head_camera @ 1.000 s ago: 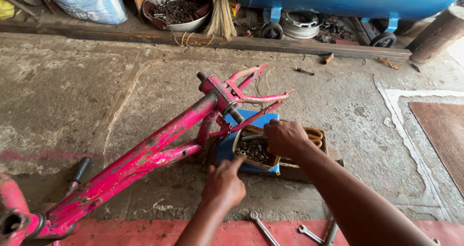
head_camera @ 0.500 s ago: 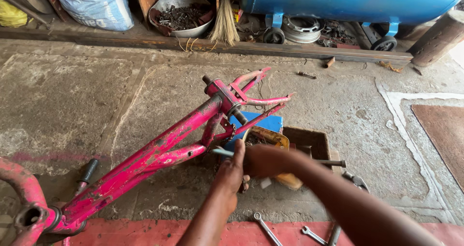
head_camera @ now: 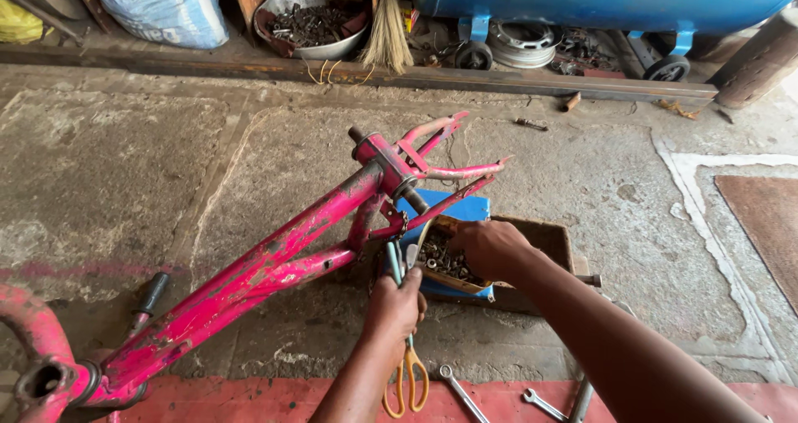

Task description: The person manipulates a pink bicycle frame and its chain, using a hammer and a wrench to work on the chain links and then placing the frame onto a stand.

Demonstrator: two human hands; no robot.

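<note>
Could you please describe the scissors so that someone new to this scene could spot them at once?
Follow the pink bicycle frame on the concrete floor down to its lower tubes, where the left hand grips a tool. The scissors hang from that fist, and their orange loop handles set them apart from the bare steel wrenches lying beside them.

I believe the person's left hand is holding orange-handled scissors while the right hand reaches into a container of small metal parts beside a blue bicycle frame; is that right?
Not quite: the bicycle frame is pink, not blue, as the head view shows. The rest stands: the left hand holds orange-handled scissors, and the right hand reaches into the container of small metal parts beside the frame.
</note>
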